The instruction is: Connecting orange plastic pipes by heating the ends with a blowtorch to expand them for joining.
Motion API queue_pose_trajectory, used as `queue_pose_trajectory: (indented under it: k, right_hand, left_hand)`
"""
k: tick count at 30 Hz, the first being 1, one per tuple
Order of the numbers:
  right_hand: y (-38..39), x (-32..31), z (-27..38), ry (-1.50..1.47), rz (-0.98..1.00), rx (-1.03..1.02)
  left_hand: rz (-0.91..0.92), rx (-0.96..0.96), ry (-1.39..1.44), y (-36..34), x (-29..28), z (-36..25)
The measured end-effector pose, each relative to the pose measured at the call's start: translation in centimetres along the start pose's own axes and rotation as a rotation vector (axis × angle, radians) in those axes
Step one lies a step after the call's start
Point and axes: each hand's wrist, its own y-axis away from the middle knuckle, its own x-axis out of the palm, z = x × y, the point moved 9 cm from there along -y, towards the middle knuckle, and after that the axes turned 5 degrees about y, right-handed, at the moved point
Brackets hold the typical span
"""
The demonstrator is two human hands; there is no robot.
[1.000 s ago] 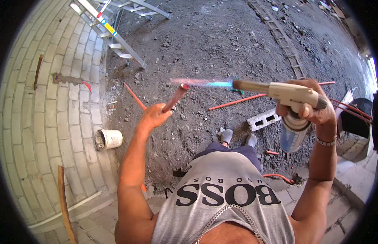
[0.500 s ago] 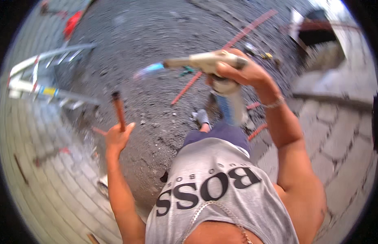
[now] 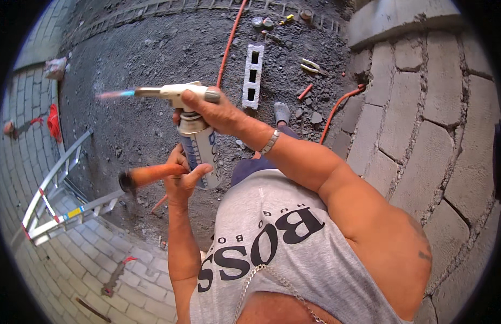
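Dirt floor (image 3: 137, 59), ladder (image 3: 72, 214) at left, hollow block (image 3: 252, 85) ahead. Gas torch (image 3: 192, 126) near-upright, right grip (image 3: 213, 110) closed around its head. Orange tube (image 3: 153, 174) beside its canister (image 3: 199, 154), left grip (image 3: 180, 184) curled around tube, thumb overlapping canister. Blue flame (image 3: 121, 93) points left, apart from tube.

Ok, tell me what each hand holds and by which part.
The right hand holds the torch by its body, above the can; the left hand grips the orange pipe away from its dark end.
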Motion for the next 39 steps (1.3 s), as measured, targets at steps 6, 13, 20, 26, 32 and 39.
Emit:
queue_pose_trajectory:
  k: [6, 13, 20, 26, 32, 39]
  right_hand:
    - [-1.3, -3.7, 3.4, 0.107, 0.01, -0.069]
    - [-2.7, -8.7, 9.9, 0.973, 0.001, -0.311]
    - [-7.4, -10.2, 10.0, 1.201, 0.107, -0.249]
    - [-12.8, -13.8, 4.1, 0.523, 0.004, 0.259]
    - [-17.6, -20.7, 2.1, 0.712, -0.202, 0.201]
    - [-19.5, -29.9, 4.3, 0.799, -0.491, 0.19]
  left_hand:
    - [-0.02, -0.004, -0.186, -3.0, 3.5, -2.5]
    - [-0.177, -0.015, 0.086, -6.1, 4.5, -1.6]
    - [-0.089, -0.018, 0.056, -11.4, 3.2, -0.1]
    - [-0.022, 0.021, 0.006, -19.2, 2.0, 1.3]
    - [0.09, -0.112, 0.176, -30.7, 0.6, 9.5]
    - [0.035, -0.291, 0.287, -39.1, -1.8, 17.9]
